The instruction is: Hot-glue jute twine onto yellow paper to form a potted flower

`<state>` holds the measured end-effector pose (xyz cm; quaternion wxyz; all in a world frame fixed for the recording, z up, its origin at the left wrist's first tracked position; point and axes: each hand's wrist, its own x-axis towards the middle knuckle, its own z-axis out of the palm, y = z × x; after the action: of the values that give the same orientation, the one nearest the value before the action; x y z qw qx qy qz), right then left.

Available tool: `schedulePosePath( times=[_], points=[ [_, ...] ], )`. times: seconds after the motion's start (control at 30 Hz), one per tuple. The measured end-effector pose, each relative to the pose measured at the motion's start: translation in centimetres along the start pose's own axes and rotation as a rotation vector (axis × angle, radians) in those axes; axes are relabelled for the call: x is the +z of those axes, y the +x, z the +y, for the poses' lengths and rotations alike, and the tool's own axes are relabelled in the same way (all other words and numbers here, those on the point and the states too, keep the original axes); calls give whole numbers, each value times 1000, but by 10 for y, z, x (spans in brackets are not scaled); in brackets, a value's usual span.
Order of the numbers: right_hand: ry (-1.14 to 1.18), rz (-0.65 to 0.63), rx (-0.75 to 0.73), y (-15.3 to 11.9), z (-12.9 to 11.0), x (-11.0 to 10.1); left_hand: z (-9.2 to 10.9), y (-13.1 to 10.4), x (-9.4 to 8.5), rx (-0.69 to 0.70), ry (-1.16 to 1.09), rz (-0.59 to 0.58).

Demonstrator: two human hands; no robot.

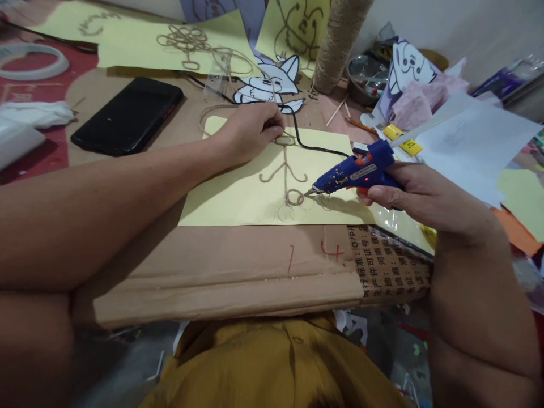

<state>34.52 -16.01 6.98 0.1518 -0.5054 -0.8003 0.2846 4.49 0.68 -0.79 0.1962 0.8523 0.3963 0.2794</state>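
My right hand [408, 190] is wrapped round a blue glue gun [359, 173] with a small red light. Its metal nozzle touches or nearly touches a loop at the lower end of a brown cord figure [286, 164] on a yellow sheet [225, 192]. At the upper end of that figure, my left hand [257, 127] has its fingers pinched together; a brown cord curves out behind its wrist, but what the fingertips hold is hidden. Faint pencil lines show beside the loop. A clear glue stick [403, 137] sticks out of the gun's back.
Beneath the sheet is cardboard [238, 255]. A black phone [127, 116] lies left, near a tape roll [32, 61]. Behind are a fox cutout [276, 79], a black cable [314, 148], a cord-wound cylinder [340, 42] and a metal bowl [368, 76]. Papers [476, 141] crowd the right.
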Motion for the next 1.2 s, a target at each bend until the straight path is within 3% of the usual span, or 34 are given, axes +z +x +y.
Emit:
schedulePosePath(
  times=[0.87,1.0,1.2],
  points=[
    [-38,-4,84,-3,-3,-5,0,0,-1,4,-4,12],
    [-58,-9,102,-5,1,-5,4,-1,-4,-4,40,-38],
    [-51,-15,90,-7,5,-6,6,-1,-2,-15,63,2]
  ],
)
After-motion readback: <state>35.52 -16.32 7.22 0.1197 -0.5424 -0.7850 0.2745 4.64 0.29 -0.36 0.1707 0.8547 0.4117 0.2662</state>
